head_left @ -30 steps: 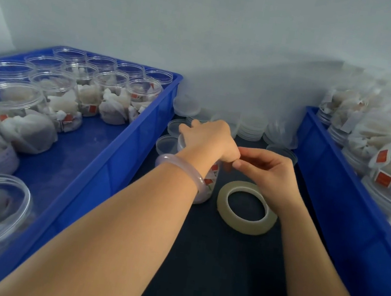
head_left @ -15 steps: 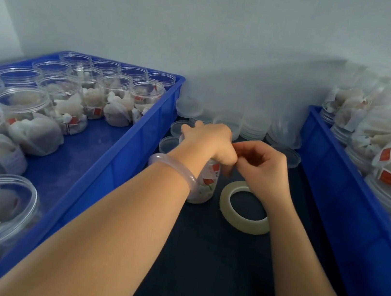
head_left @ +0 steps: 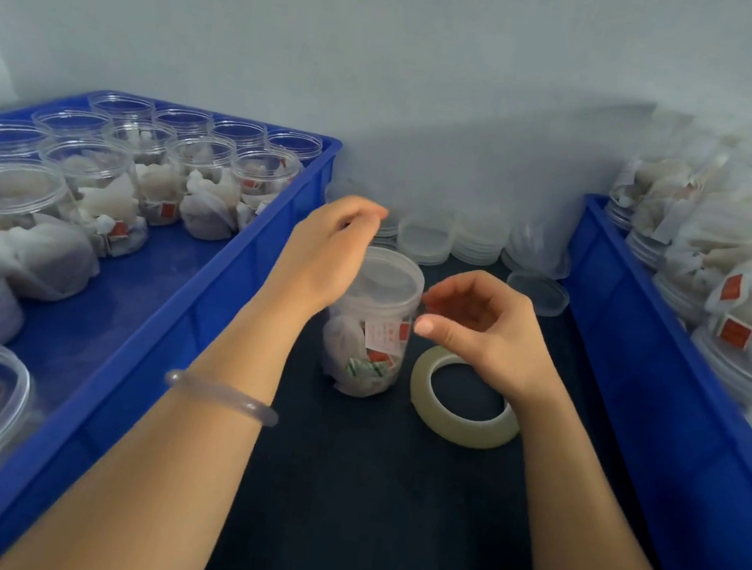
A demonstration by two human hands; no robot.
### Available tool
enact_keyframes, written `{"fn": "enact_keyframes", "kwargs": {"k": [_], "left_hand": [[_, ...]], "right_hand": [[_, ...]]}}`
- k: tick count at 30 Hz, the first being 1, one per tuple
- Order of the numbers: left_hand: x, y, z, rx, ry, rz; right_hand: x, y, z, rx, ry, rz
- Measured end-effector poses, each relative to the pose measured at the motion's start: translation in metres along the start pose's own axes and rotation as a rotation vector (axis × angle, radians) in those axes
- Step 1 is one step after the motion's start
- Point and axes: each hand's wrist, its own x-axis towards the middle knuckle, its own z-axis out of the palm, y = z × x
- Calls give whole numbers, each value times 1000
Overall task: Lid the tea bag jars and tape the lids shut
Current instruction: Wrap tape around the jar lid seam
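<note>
Labels first: the lidded jar (head_left: 371,323) in the middle is packed with tea bags. You can see little red-and-white tags and a green-printed sachet through the plastic, but the print is way too small and soft to read. Same goes for the red tags on the bags in the other jars.

The left hand (head_left: 324,257) is over the left edge of that jar's lid. Its fingers are loosely curled and blurry, reaching past the far rim, and I can't see anything in it. There's a clear bracelet (head_left: 221,396) on that arm, nearer the camera than the jar. The right hand (head_left: 479,329) is just right of the jar at lid height. Its thumb tip points at the jar wall and its fingers are bent above the thumb but apart from it, holding nothing I can make out.

The tape roll (head_left: 460,424) lies flat just right of the jar, partly under the right wrist.

The jar stands on a dark counter (head_left: 356,501). Left of it is a blue crate (head_left: 193,321) of open jars (head_left: 102,175), and right of it another blue crate (head_left: 627,322) piled with filled jars (head_left: 750,316). Stacks of spare lids (head_left: 425,238) sit behind the jar against a pale wall (head_left: 400,44), plus one loose lid (head_left: 536,291) to its back right.
</note>
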Motion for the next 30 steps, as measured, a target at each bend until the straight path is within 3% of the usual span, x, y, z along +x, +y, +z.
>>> {"fn": "enact_keyframes", "kwargs": {"k": [4,9,17,23,30], "left_hand": [[-25,-25,12,-179,78,3],[-34,-35,31,-343,329,60],[-26,-41,39,-435,378,101],[-26,-42,42,-436,408,92],[-26,-43,41,-426,392,95]], "right_hand": [[1,0,6,-148,51,-21],[1,5,4,-137,107,-63],[4,11,-9,-99,155,-48],[1,5,-5,3,-79,19],[5,9,0,-147,29,-70]]}}
